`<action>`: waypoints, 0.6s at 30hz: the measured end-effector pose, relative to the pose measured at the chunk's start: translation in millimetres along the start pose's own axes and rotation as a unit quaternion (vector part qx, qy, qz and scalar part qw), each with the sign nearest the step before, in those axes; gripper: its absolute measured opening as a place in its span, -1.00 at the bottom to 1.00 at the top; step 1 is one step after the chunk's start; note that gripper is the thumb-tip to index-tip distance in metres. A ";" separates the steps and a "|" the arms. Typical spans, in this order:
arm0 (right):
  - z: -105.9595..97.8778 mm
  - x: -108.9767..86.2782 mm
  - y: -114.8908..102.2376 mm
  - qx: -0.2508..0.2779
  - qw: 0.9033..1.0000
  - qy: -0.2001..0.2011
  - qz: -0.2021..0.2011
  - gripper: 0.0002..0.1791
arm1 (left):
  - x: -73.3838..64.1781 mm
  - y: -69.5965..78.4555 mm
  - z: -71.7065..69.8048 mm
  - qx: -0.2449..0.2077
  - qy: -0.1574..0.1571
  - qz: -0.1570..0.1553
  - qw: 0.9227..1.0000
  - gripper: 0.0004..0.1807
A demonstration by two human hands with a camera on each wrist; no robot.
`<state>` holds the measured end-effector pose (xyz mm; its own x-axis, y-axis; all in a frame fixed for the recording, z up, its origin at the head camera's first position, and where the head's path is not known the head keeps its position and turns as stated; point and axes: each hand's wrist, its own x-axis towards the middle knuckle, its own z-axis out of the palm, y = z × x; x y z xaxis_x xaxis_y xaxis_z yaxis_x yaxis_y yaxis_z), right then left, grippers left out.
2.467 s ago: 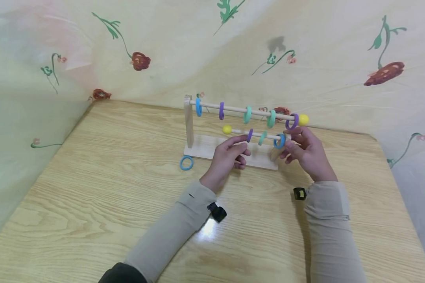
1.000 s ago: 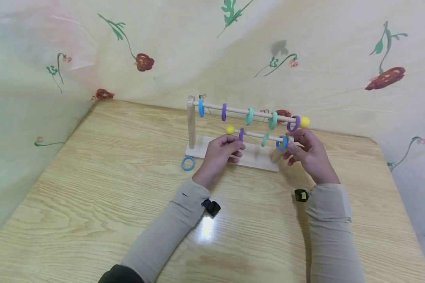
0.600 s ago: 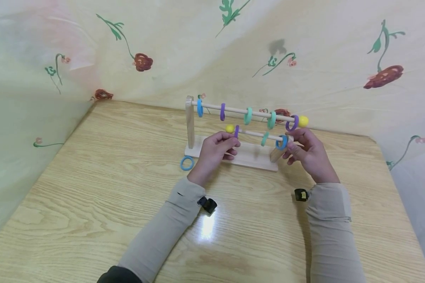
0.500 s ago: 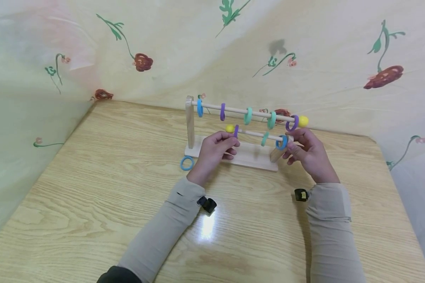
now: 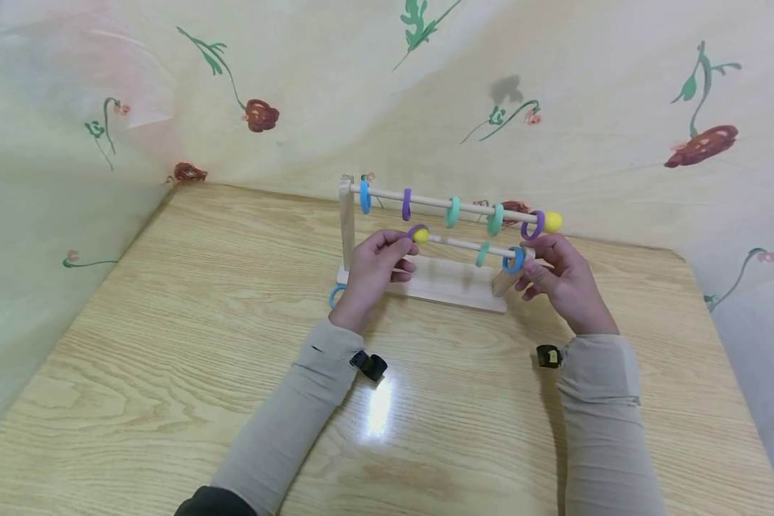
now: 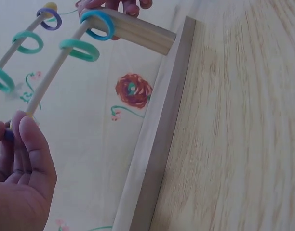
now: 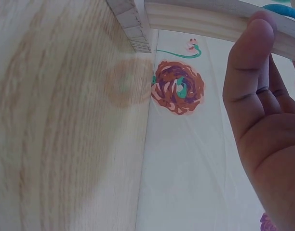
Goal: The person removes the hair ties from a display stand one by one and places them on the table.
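My left hand [image 5: 374,269] pinches a purple ring [image 5: 411,231] at the yellow ball [image 5: 421,236] that ends the lower rod [image 5: 454,243] of a wooden stand. In the left wrist view the fingers mostly cover this ring [image 6: 8,134]. A green ring [image 5: 483,254] and a blue ring [image 5: 512,260] hang farther along that rod. My right hand [image 5: 564,283] grips the top of the short post [image 5: 504,284], thumb near the blue ring; the right wrist view shows the thumb against the wooden post [image 7: 200,21].
Behind, the upper rod [image 5: 432,201] carries several blue, purple and green rings and ends in a yellow ball [image 5: 553,222]. Another blue ring [image 5: 335,295] lies on the table [image 5: 168,322], partly behind the left wrist. Floral cloth [image 5: 335,86] hangs beyond the table's back edge.
My left hand has drawn the purple ring leftward along the lower rod to its ball end, where the ring has turned. My right hand stays at the short post.
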<state>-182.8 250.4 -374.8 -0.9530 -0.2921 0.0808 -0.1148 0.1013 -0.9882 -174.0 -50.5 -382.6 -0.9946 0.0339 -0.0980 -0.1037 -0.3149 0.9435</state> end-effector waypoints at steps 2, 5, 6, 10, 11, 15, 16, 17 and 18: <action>-0.1 0.3 0.0 -0.002 1.000 0.000 0.001 -0.67 | 1.7 -0.3 -2.1 0.000 0.009 -0.005 1.000 -0.90; -0.5 0.3 0.6 -0.002 1.000 0.000 0.001 -0.66 | 3.7 -1.6 -4.6 0.000 0.016 -0.015 1.000 -0.91; -0.7 0.1 1.0 -0.001 1.000 0.000 0.000 -0.66 | 4.1 -1.9 -5.2 0.000 0.017 -0.018 1.000 -0.90; -1.0 -0.2 2.1 -0.001 1.000 0.001 -0.005 -0.69 | 3.1 -2.1 -6.4 0.006 0.014 -0.026 1.000 -0.83; -1.0 -0.3 2.3 0.001 1.000 0.001 -0.006 -0.70 | 2.1 -2.3 -6.9 0.009 0.011 -0.027 1.000 -0.80; -0.5 -0.7 2.6 0.004 1.000 -0.001 -0.006 -0.71 | -3.5 -5.7 -11.0 0.023 -0.001 -0.039 0.999 -0.73; -0.5 -0.7 2.5 0.004 1.000 -0.001 -0.007 -0.71 | -5.5 -7.1 -12.5 0.028 -0.005 -0.043 0.999 -0.72; -0.6 -0.7 2.4 0.002 1.000 -0.002 -0.007 -0.70 | -7.4 -8.8 -13.9 0.034 -0.008 -0.047 0.998 -0.72; -0.8 -0.7 2.3 0.001 1.000 -0.002 -0.008 -0.70 | -9.5 -10.4 -15.2 0.040 -0.011 -0.051 0.998 -0.71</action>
<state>-182.6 251.6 -377.0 -0.9498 -0.2976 0.0965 -0.1302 0.0955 -0.9869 -163.6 -62.0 -396.3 -0.9784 0.0826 -0.1893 -0.2037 -0.2325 0.9510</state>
